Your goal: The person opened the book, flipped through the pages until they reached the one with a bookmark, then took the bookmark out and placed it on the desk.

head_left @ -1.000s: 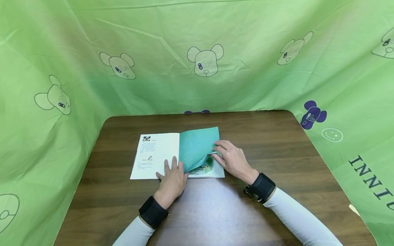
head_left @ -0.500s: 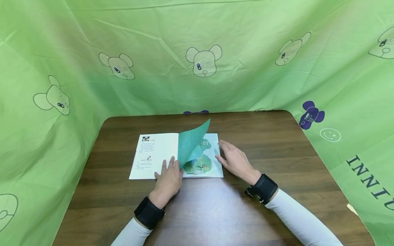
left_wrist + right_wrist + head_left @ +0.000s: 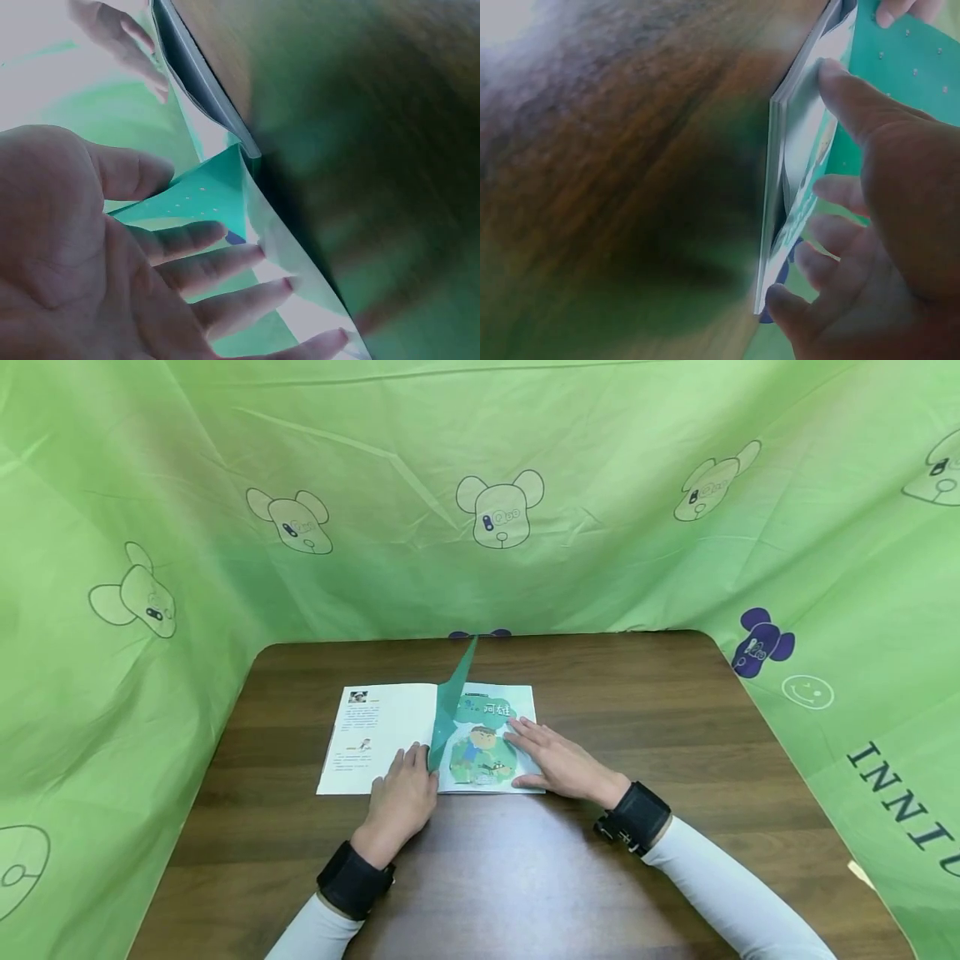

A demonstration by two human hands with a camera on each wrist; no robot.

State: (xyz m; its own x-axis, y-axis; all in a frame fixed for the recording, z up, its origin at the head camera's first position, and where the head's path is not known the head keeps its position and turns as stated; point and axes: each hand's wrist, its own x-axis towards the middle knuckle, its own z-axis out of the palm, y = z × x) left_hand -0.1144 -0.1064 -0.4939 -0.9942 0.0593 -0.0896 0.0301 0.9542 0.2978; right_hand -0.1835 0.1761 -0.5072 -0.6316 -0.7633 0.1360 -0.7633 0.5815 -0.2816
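Observation:
An open picture book (image 3: pixel 382 710) lies on the table in the head view, with printed text on its left page. A teal dotted page (image 3: pixel 452 697) stands nearly upright at the spine. My left hand (image 3: pixel 402 793) rests on the lower left page beside the spine, its fingertips near the foot of the teal page; in the left wrist view its fingers (image 3: pixel 217 262) are spread and nearly straight. My right hand (image 3: pixel 558 762) lies with extended fingers on the right page (image 3: pixel 483 739), which shows a cartoon child. In the right wrist view, its thumb touches the page near the book's edge.
The book sits on a brown wooden table (image 3: pixel 637 718). A green curtain (image 3: pixel 375 585) with mouse-head drawings surrounds the table's back and sides. Black bands (image 3: pixel 636 818) circle both wrists.
The teal page has swung left from lying over the right page to standing near the spine. My right hand has let go of it and moved onto the uncovered page.

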